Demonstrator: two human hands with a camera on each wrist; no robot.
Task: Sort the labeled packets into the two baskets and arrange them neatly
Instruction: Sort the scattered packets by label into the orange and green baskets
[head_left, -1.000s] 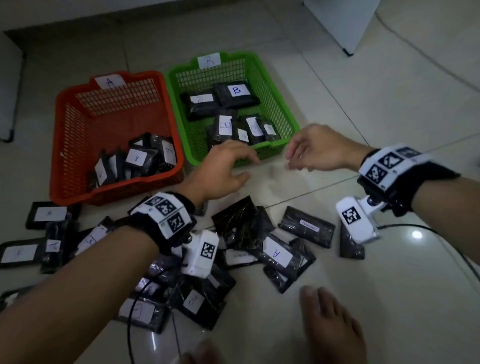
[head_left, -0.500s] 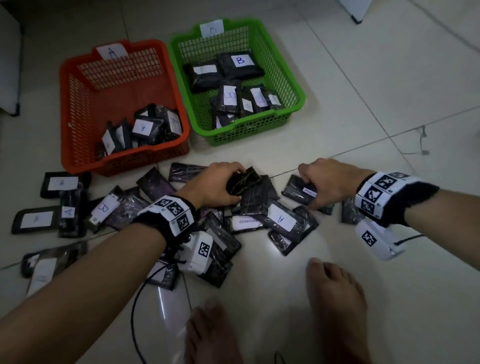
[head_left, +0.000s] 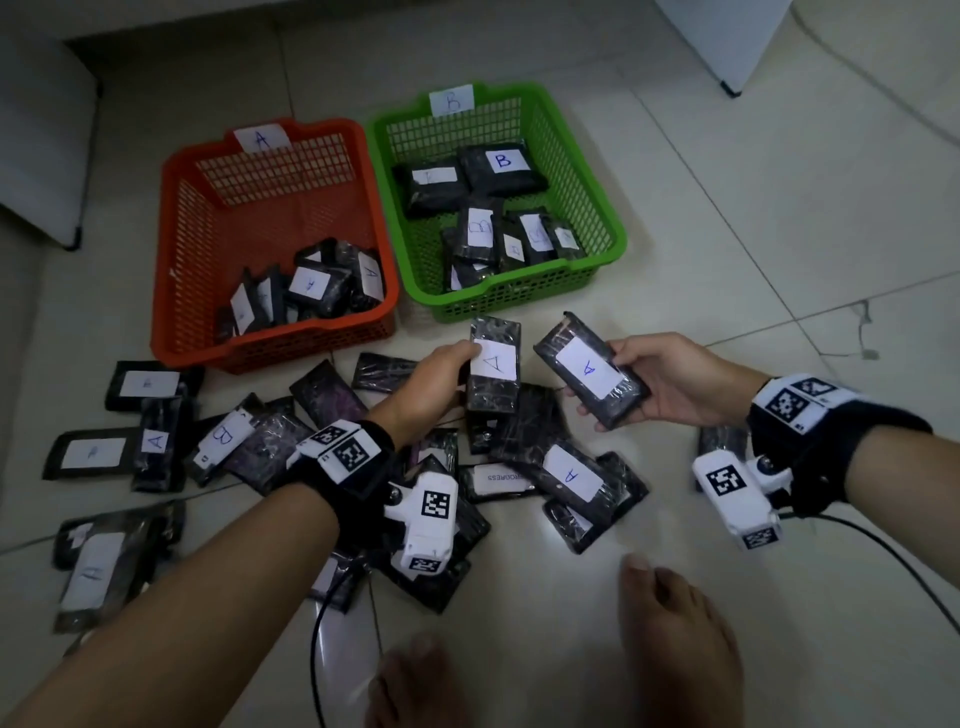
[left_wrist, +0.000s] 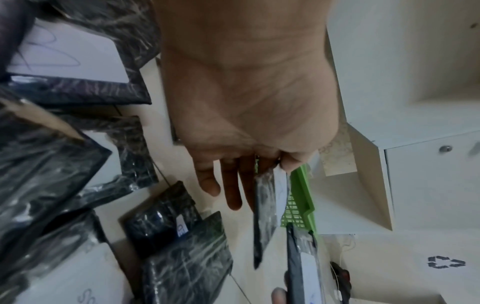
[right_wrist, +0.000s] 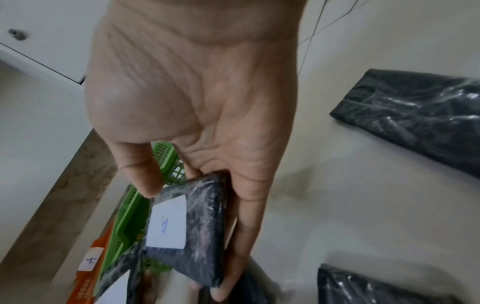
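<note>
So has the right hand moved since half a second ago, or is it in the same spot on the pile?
Yes. The right hand has lifted a packet labeled A off the floor pile toward the green basket.

The tiled floor (head_left: 727, 260) carries an orange basket (head_left: 176, 312), a green basket (head_left: 608, 228) and scattered black packets (head_left: 571, 475).

Counted: baskets, packets, hands and feet

Two baskets are seen on the floor, one orange basket (head_left: 171, 291) tagged A and one green basket (head_left: 605, 208) tagged B. Two packets are held up, one packet in the left hand (head_left: 493, 366) and one packet in the right hand (head_left: 592, 376), each labelled A. Roughly six packets are counted in the orange basket and about seven in the green; the exact number is hidden by overlap. Some twenty loose packets (head_left: 571, 478) are spread on the tiles. Two bare feet (head_left: 675, 639) are shown.
</note>
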